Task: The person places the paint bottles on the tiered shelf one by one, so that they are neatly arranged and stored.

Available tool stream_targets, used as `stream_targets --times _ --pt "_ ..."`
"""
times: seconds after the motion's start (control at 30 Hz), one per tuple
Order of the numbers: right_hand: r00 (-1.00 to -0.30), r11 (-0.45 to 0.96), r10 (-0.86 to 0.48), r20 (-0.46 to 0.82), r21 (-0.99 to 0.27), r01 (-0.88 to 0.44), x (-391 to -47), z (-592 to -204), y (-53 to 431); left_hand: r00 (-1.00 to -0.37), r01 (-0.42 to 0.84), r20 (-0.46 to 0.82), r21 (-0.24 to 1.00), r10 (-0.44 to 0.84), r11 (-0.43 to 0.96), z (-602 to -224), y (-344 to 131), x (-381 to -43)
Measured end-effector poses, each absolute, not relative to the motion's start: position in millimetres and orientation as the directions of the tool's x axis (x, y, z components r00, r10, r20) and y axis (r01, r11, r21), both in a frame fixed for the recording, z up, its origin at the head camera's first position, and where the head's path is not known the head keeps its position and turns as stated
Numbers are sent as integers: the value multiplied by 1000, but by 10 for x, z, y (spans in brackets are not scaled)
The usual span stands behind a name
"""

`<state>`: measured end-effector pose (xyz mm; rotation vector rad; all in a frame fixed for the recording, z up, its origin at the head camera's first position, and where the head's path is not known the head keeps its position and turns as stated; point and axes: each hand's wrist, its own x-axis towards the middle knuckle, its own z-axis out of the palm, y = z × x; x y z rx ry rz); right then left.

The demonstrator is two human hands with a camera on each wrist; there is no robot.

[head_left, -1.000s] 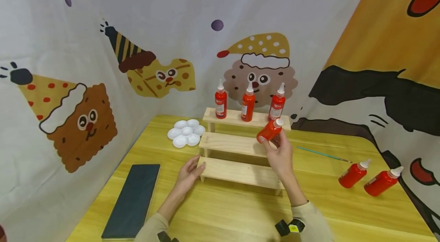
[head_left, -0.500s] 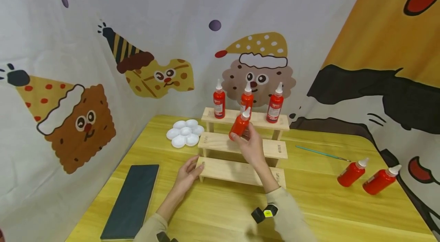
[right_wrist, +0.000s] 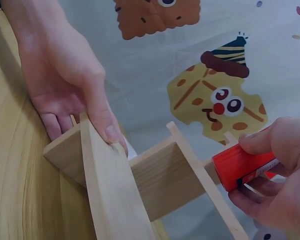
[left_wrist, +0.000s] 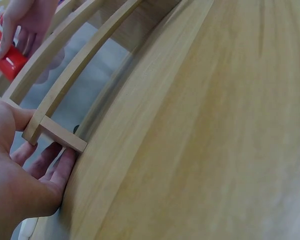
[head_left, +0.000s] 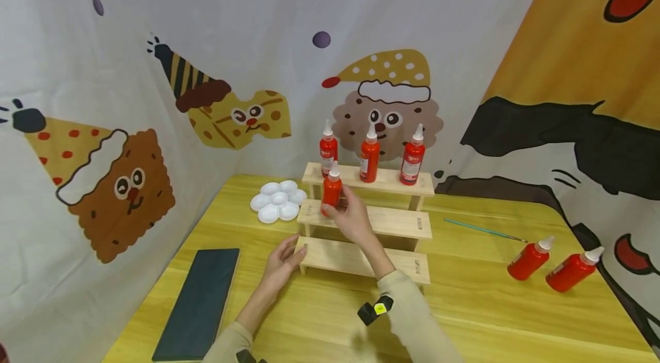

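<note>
A three-step wooden rack (head_left: 368, 263) stands on the table. My left hand (head_left: 281, 263) grips the left end of its lowest step, thumb on top and fingers by the leg (left_wrist: 62, 134). With my right hand (head_left: 353, 219) I hold a red squeeze bottle (head_left: 331, 194) with a white nozzle cap, nearly upright at the left end of the middle step. Whether its base touches the board I cannot tell. Three similar bottles stand on the top step: left bottle (head_left: 328, 148), partly hidden by the held one, middle bottle (head_left: 369, 160) and right bottle (head_left: 413, 161).
Two more red bottles, a nearer one (head_left: 572, 272) and another (head_left: 528, 260), stand at the table's right. A thin paintbrush (head_left: 482, 229) lies behind them. Left of the rack are a white flower-shaped palette (head_left: 279, 199) and a dark flat board (head_left: 198, 303). A printed cloth (head_left: 247, 36) hangs behind.
My right hand has carried the bottle leftward along the middle step, from its right end to its left end, and turned it more upright. The left hand stays on the rack.
</note>
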<state>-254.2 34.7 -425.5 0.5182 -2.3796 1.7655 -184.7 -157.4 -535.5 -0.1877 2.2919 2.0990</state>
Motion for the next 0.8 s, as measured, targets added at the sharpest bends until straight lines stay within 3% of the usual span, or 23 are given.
stream_targets --times 0.47,0.8 --pt "-917 351 -158 367 -847 -400 -2587 -4372 194 -993 -101 -96 992 -63 77 -5359 -1577 -1842" --pt "-936 331 -69 344 -877 -347 -2425 -4228 383 -993 -101 -96 992 -69 79 -5374 -1579 -1851"
